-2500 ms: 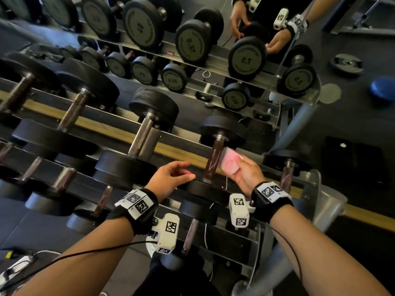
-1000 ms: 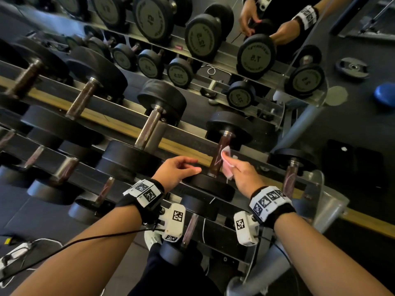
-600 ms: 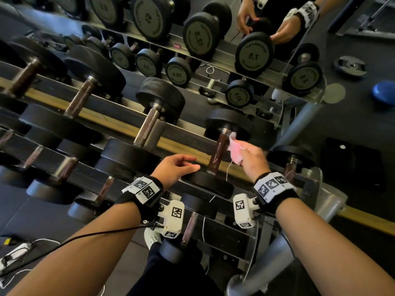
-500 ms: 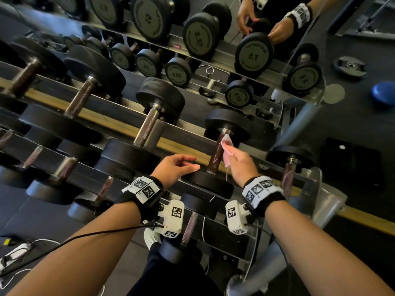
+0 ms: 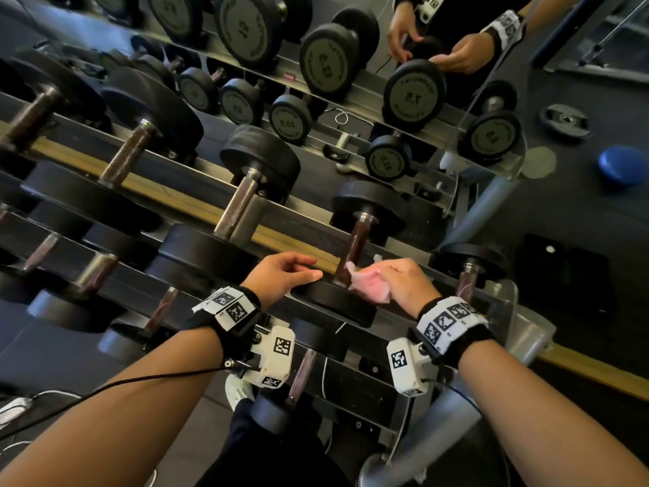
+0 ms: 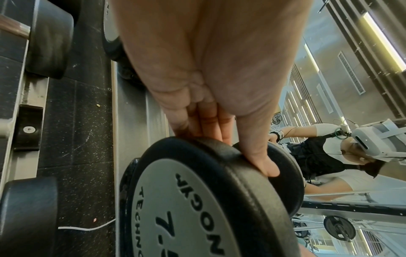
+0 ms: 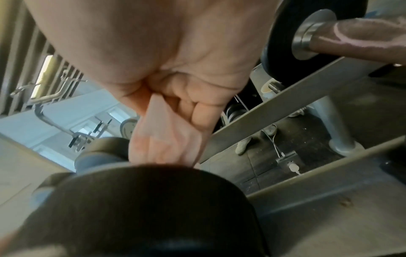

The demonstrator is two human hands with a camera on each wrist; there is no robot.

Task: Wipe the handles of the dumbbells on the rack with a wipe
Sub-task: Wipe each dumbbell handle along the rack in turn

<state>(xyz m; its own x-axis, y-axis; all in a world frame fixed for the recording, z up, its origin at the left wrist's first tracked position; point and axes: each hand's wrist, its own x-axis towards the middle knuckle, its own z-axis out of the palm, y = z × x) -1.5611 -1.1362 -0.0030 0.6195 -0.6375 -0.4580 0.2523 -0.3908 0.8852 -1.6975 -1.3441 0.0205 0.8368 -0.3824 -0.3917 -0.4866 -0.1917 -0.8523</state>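
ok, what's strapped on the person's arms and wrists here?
Both forearms are bare, no sleeves. The left hand and right hand each have a black wristband covered in white square-code tags, with a white boxy wrist camera under it, also tagged. A thin black cable trails from the left wrist.

A crumpled pink wipe [image 5: 368, 284] touches the lower end of a dark-handled dumbbell [image 5: 354, 244] marked 7.5, lying tilted across the steel rack [image 5: 196, 191].
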